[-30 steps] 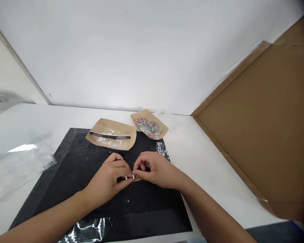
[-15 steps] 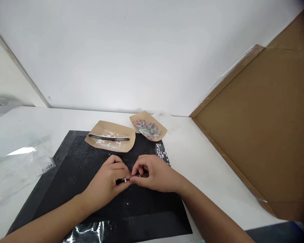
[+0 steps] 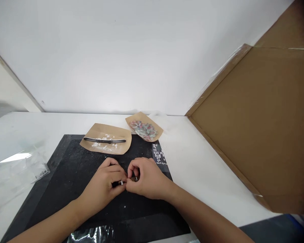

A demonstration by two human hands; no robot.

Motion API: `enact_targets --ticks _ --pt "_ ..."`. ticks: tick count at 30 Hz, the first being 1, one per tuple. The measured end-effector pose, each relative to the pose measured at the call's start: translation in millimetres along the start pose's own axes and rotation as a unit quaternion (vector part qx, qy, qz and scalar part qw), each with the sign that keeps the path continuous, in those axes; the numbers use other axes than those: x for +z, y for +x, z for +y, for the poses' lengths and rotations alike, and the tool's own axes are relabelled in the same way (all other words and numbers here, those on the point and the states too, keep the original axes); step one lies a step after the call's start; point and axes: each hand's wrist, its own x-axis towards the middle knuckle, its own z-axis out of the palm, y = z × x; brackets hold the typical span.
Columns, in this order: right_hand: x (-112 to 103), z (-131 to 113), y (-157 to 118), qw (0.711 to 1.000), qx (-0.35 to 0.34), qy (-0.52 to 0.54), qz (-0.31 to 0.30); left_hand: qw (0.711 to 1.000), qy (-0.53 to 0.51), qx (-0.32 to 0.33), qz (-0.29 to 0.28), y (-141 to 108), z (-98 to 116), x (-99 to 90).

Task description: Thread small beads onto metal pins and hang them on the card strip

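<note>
1. Left hand [image 3: 105, 179], lower centre of the frame: thumb and fingers clamped on a small brown piece [image 3: 134, 179]; a white tab [image 3: 122, 183] shows between them.
2. Right hand [image 3: 149, 179], just right of centre: thumb and forefinger pinched on the same piece, touching the left fingertips.
3. I note that a second ago two white tabs showed plainly between the hands; now one sits at the left fingers, and the right hand largely covers the piece.
4. The piece is between both hands, above the black mat [image 3: 96, 202].
5. Left of upper centre, a paper tray [image 3: 91, 131] bears white bits and a dark tool [image 3: 105, 140]; a second tray [image 3: 157, 130], behind it and to its right, holds coloured pieces. Both stand farther left in view than before.
</note>
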Motion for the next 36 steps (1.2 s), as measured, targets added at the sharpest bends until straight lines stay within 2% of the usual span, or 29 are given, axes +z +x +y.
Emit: enact_targets --ticks 8,12,16,19,22,26,30,36 --pt "1 -1 0 1.0 -0.001 -0.002 0.007 1.0 0.009 0.007 -0.016 2 0 -2.0" --pt "0 0 0 0.999 -0.029 0.008 0.022 1.0 0.012 0.015 -0.009 3 2 -3.1" --pt "-24 11 2 0.996 -0.05 0.038 0.061 1.0 0.016 0.021 0.006 2 2 -2.1" --pt "-59 35 4 0.989 -0.055 -0.051 0.124 1.0 0.026 0.014 0.01 1 1 -1.0" --pt "-91 68 6 0.983 -0.052 -0.143 0.101 0.999 0.043 0.008 0.008 0 0 -1.1" --pt "-110 103 7 0.991 0.004 -0.133 0.031 0.998 0.057 0.005 -0.001 1 -1 -1.8" --pt "-109 110 9 0.995 0.025 -0.101 -0.008 0.998 0.064 -0.001 0.002 0 -2 -1.2" --pt "-107 110 10 0.994 0.039 -0.098 -0.004 0.998 0.062 -0.006 -0.004 -1 0 -0.5"
